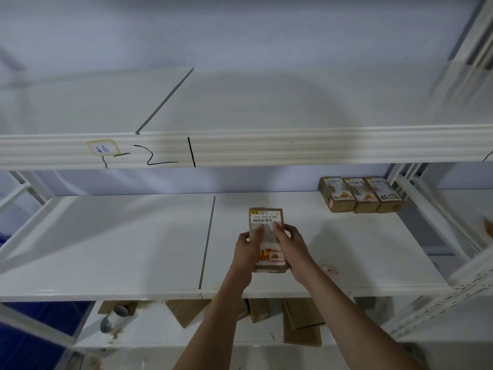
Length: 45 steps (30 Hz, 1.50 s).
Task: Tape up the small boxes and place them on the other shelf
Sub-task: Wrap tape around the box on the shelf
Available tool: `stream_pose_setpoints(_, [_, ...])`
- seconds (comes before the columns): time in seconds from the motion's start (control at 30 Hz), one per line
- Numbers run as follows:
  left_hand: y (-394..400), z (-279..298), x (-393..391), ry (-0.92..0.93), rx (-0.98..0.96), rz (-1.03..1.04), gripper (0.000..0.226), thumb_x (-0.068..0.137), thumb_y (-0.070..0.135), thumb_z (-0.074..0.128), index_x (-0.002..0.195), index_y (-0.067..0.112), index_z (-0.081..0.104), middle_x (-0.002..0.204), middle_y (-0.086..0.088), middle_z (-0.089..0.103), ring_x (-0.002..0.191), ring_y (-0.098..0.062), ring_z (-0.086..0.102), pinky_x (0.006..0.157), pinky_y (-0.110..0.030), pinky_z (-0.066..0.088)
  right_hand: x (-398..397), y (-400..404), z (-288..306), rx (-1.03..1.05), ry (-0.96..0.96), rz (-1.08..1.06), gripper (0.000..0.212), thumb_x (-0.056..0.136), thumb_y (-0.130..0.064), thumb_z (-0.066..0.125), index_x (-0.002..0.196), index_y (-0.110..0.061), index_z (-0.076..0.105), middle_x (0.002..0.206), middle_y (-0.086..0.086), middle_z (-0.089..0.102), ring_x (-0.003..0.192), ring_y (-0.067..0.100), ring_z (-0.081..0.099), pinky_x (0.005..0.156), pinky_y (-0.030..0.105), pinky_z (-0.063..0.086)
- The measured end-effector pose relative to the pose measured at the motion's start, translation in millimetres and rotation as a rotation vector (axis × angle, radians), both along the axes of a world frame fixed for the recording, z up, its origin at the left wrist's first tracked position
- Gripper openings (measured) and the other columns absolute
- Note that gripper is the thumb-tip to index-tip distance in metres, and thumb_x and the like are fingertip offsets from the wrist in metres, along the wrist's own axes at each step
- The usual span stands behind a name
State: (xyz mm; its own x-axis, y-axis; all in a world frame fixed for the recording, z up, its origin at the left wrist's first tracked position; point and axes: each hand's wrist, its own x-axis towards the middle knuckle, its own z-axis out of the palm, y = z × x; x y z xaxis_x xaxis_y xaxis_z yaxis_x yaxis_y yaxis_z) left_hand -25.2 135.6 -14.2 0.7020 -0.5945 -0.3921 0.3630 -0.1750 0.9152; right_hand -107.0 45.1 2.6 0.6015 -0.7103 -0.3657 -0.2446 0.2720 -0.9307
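A small brown cardboard box with a white barcode label lies on the middle shelf, its long side pointing away from me. My left hand grips its left side, thumb and fingers laid over the top. From the right, my right hand holds the other side, fingers across the label. Three similar taped boxes stand side by side at the shelf's back right corner.
A white upper shelf with black marker writing and a sticker hangs overhead. The lower shelf carries flattened cardboard pieces and a tape roll. White metal uprights stand on the right. A small white scrap lies beside my right wrist.
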Motion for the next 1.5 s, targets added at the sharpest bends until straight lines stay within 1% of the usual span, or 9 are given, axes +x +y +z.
stream_pose_setpoints(0.13, [1,2,-3,-0.079,-0.033,0.062,0.046,0.097,0.050,0.055,0.122,0.011,0.060,0.101,-0.007,0.075,0.083,-0.019,0.076,0.065,-0.029,0.061,2,6,2,-0.087,-0.011,0.043,0.044,0.097,-0.048,0.058,0.134,-0.028,0.047,0.113,-0.005,0.066,0.085,0.009,0.069,0.057,0.020,0.055])
stream_pose_setpoints(0.23, [0,2,-6,-0.113,-0.029,0.088,0.042,0.098,0.047,0.056,0.119,0.010,0.059,0.101,-0.007,0.073,0.084,-0.019,0.075,0.066,-0.030,0.060,3,11,1,-0.178,-0.022,0.043,0.043,0.099,-0.043,0.056,0.136,-0.025,0.046,0.120,-0.004,0.062,0.086,0.003,0.065,0.052,0.012,0.051])
stream_pose_setpoints(0.4, [-3,-1,-8,-0.151,-0.018,0.096,0.046,0.097,0.049,0.056,0.122,0.010,0.056,0.105,-0.008,0.072,0.088,-0.021,0.074,0.077,-0.041,0.063,7,15,-5,-0.249,-0.013,0.059,0.040,0.101,-0.044,0.050,0.137,-0.028,0.044,0.126,-0.006,0.057,0.099,0.013,0.063,0.067,0.019,0.055])
stream_pose_setpoints(0.53, [1,0,-8,-0.187,0.049,0.101,0.048,0.098,0.055,0.049,0.121,0.014,0.056,0.105,-0.005,0.071,0.087,-0.018,0.073,0.075,-0.034,0.062,10,14,-10,-0.255,0.034,0.056,0.045,0.100,-0.051,0.048,0.138,-0.026,0.047,0.124,-0.004,0.063,0.095,0.012,0.068,0.069,0.022,0.057])
stream_pose_setpoints(0.8, [15,11,3,-0.294,0.281,0.020,0.048,0.102,0.051,0.038,0.129,0.013,0.050,0.108,-0.006,0.062,0.094,-0.023,0.064,0.085,-0.038,0.055,28,25,-17,-0.353,0.336,0.089,0.051,0.103,-0.057,0.034,0.121,-0.013,0.054,0.111,0.009,0.068,0.097,0.027,0.067,0.086,0.041,0.056])
stream_pose_setpoints(1.0, [44,8,21,-0.417,0.353,0.118,0.034,0.106,0.034,0.034,0.127,0.011,0.049,0.109,-0.012,0.068,0.093,-0.029,0.067,0.082,-0.043,0.057,54,58,-16,-0.402,0.276,0.135,0.049,0.102,-0.054,0.041,0.124,-0.012,0.053,0.117,0.011,0.066,0.103,0.029,0.066,0.082,0.036,0.053])
stream_pose_setpoints(1.17, [79,8,48,-0.392,0.303,0.175,0.039,0.106,0.038,0.036,0.136,0.015,0.046,0.118,-0.014,0.066,0.098,-0.030,0.067,0.084,-0.043,0.058,84,91,-14,-0.387,0.256,0.155,0.048,0.100,-0.056,0.044,0.123,-0.014,0.052,0.117,0.010,0.066,0.105,0.032,0.065,0.084,0.038,0.054])
stream_pose_setpoints(1.33, [119,4,83,-0.202,0.200,0.202,0.044,0.103,0.051,0.034,0.140,0.026,0.039,0.124,-0.013,0.063,0.099,-0.027,0.067,0.079,-0.038,0.058,118,122,-8,-0.296,0.287,0.152,0.051,0.103,-0.056,0.033,0.126,-0.012,0.038,0.106,0.008,0.057,0.099,0.032,0.063,0.078,0.037,0.050])
stream_pose_setpoints(1.5, [154,12,112,-0.109,0.089,0.194,0.034,0.104,0.047,0.039,0.137,0.043,0.037,0.117,-0.005,0.066,0.091,-0.017,0.071,0.064,-0.027,0.058,152,142,-3,-0.169,0.241,0.179,0.040,0.103,-0.055,0.034,0.121,-0.018,0.033,0.104,0.006,0.060,0.082,0.020,0.062,0.063,0.032,0.047])
